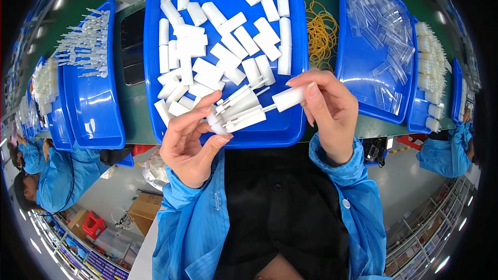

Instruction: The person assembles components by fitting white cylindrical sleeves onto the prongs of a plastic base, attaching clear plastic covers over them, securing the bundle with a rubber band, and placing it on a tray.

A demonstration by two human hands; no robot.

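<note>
You have a white piece (pixel 214 122) with thin rods, its round base pinched in your left hand (pixel 188 148), its rods slanting up and rightward. Your right hand (pixel 333 111) holds a smooth white cylinder (pixel 289 98), slightly tilted, its left end meeting one rod.

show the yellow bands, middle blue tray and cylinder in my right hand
Yellow bands (pixel 321 35), head view, middle of tangle
Middle blue tray (pixel 282 126), head view, bare floor
White cylinder (pixel 288 99), head view, its side
</note>
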